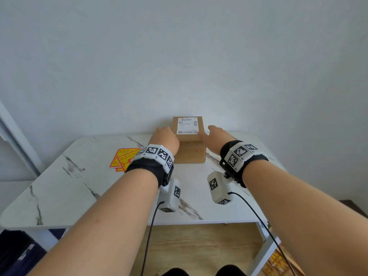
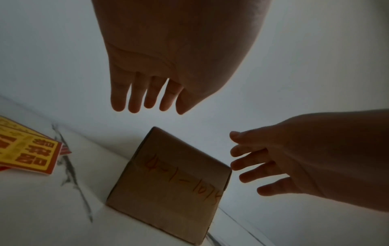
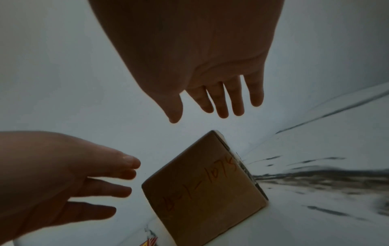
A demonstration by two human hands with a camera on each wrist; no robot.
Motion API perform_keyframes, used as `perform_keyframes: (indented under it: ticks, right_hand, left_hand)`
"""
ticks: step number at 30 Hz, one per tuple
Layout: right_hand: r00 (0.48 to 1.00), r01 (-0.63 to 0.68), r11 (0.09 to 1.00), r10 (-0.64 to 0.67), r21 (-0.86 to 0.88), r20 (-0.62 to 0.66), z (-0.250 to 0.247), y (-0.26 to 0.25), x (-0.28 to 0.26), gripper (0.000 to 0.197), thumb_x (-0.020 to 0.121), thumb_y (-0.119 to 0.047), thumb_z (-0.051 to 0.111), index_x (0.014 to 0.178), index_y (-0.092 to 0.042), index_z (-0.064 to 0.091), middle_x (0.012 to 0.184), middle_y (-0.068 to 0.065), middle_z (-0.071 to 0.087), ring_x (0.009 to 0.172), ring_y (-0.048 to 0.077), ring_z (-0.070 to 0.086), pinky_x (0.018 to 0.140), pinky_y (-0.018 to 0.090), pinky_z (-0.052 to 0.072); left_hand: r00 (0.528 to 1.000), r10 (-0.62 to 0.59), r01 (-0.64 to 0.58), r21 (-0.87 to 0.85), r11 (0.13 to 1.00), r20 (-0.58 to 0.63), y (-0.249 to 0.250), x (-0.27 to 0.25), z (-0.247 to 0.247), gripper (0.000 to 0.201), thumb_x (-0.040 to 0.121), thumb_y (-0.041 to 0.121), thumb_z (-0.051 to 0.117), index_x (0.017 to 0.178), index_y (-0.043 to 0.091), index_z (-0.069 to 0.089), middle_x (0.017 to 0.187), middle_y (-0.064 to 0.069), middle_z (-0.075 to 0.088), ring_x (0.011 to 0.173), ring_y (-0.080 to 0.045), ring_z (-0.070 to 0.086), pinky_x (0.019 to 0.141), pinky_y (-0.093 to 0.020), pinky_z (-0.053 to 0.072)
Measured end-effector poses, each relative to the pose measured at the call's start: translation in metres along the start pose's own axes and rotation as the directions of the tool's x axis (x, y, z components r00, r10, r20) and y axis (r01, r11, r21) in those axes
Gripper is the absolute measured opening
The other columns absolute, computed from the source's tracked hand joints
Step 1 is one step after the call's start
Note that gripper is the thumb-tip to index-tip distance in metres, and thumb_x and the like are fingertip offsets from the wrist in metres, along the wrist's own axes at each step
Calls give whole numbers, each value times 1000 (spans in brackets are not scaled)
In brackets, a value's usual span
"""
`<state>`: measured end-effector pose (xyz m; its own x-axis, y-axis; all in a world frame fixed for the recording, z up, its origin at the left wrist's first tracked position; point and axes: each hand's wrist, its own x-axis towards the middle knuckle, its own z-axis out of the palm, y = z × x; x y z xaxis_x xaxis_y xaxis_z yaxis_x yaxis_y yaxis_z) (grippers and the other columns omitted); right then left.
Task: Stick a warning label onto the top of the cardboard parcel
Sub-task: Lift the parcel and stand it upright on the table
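Cardboard parcel (image 1: 189,136) stands mid-frame at the far edge of the marble counter (image 1: 59,186), left hand (image 1: 165,138) and right hand (image 1: 218,134) flanking it, both grips spread and empty. Left-wrist view: the yellow warning labels (image 2: 27,149) lie at left, nearer the left hand. Right-wrist view: the parcel sits below centre, fingers (image 3: 238,103) hanging straight above it.
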<state>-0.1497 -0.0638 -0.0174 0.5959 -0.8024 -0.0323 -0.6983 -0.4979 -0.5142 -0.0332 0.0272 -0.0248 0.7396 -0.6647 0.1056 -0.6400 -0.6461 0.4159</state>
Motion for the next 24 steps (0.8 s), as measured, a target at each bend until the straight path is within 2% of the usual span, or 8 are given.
perform_keyframes:
  ticks: [3, 6, 9, 11, 14, 18, 22, 24]
  right_hand:
    - [998, -15, 1000, 14, 21, 66, 7, 2, 12, 53, 103, -39, 29, 138, -2, 44, 139, 16, 52, 123, 31, 52, 97, 35, 41]
    - [996, -38, 997, 32, 71, 80, 17, 7, 26, 52, 102, -43, 26, 118, -4, 57, 116, 13, 63, 93, 27, 55, 80, 33, 41]
    - [997, -60, 995, 56, 77, 61, 26, 11, 34, 38, 101, -37, 32, 96, -7, 55, 98, 11, 61, 83, 25, 54, 69, 31, 40]
    - [996, -84, 991, 80, 101, 43, 30, 11, 33, 32, 99, -32, 36, 92, -7, 53, 92, 10, 59, 80, 26, 54, 58, 30, 38]
    - [993, -118, 979, 115, 164, 32, 33, 8, 25, 25, 95, -25, 40, 100, -6, 55, 93, 9, 59, 79, 26, 55, 57, 29, 38]
    - [992, -123, 962, 120, 245, 28, 35, 9, 10, 33, 90, -18, 41, 119, -5, 48, 107, 12, 60, 85, 26, 55, 60, 30, 40]
    - [996, -90, 960, 91, 267, 8, 38, 12, -9, 35, 89, -16, 45, 122, -6, 43, 104, 9, 58, 76, 21, 55, 55, 28, 39]
    - [997, -80, 965, 81, 249, 7, 40, 14, -18, 35, 88, -13, 46, 122, -6, 42, 102, 9, 57, 79, 23, 55, 57, 28, 40]
  left_hand:
    - [996, -53, 51, 30, 998, 73, 1, 14, 13, 39, 103, 16, 31, 125, -4, 55, 131, -21, 58, 119, -35, 58, 93, -37, 45]
    - [990, -89, 96, -55, 994, 110, 1, 23, 26, 42, 104, 23, 30, 127, -5, 53, 131, -21, 58, 121, -36, 56, 96, -38, 43]
    - [986, -135, 151, -185, 971, 99, -3, 27, 36, 39, 102, 25, 35, 128, 0, 50, 127, -20, 59, 117, -35, 57, 89, -38, 43]
    - [985, -147, 164, -238, 957, 86, -7, 26, 39, 39, 100, 26, 39, 132, 5, 48, 127, -16, 60, 115, -34, 58, 87, -37, 44]
    - [988, -135, 151, -299, 942, 73, -14, 20, 37, 43, 96, 25, 45, 136, 10, 46, 126, -11, 62, 113, -32, 60, 89, -37, 47]
    - [992, -87, 114, -332, 936, 97, -21, 6, 31, 38, 85, 21, 53, 122, 17, 59, 115, -5, 69, 100, -28, 65, 82, -34, 52]
    - [990, -86, 115, -303, 946, 108, -23, -12, 29, 36, 80, 12, 54, 116, 11, 60, 112, -10, 68, 98, -30, 65, 75, -33, 50]
    - [989, -112, 136, -290, 947, 97, -24, -21, 29, 39, 81, 11, 56, 119, 7, 52, 116, -13, 63, 104, -33, 62, 80, -36, 50]
